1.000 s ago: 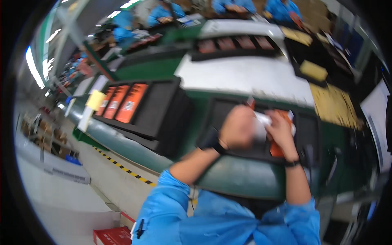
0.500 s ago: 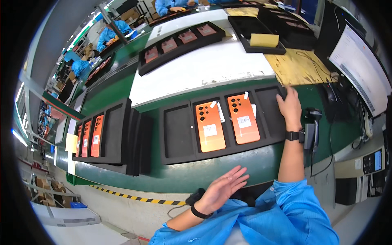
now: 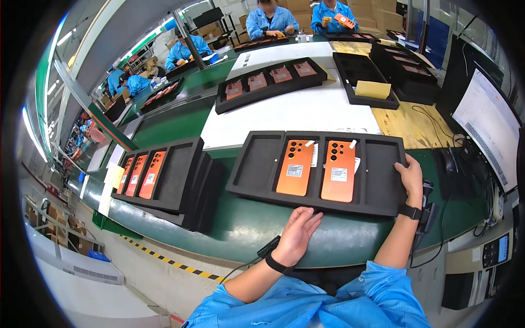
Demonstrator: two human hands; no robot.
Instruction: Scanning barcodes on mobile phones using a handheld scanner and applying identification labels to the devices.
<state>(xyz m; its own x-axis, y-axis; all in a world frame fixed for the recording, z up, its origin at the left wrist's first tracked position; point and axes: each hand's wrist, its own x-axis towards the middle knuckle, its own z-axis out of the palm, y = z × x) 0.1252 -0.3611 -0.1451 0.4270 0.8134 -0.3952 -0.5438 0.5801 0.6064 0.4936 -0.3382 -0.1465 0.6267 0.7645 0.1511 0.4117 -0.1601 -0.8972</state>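
A black foam tray (image 3: 377, 205) lies in front of me on the green bench. Two orange phones (image 3: 296, 172) (image 3: 339, 174) sit back up in its two middle compartments, each bearing a white label. White pieces show beside both phones. The outer two compartments hold nothing. My right hand (image 3: 411, 177) grips the tray's right end, thumb on the rim. At the middle of the front edge, my left hand (image 3: 298, 235) has its fingers stretched out, the tips at the tray's edge; whether they bear on it I cannot tell.
Stacked trays (image 3: 186, 180) with orange phones stand at left. Another phone tray (image 3: 268, 85) lies on the white surface beyond. At right are a monitor (image 3: 486, 120), a handheld scanner (image 3: 426, 208) and cables. Co-workers in blue sit across the benches.
My left hand has come forward from before the bench to the tray's front edge. My right hand has shifted down the tray's right end. The tray has turned slightly, and the view has shifted.
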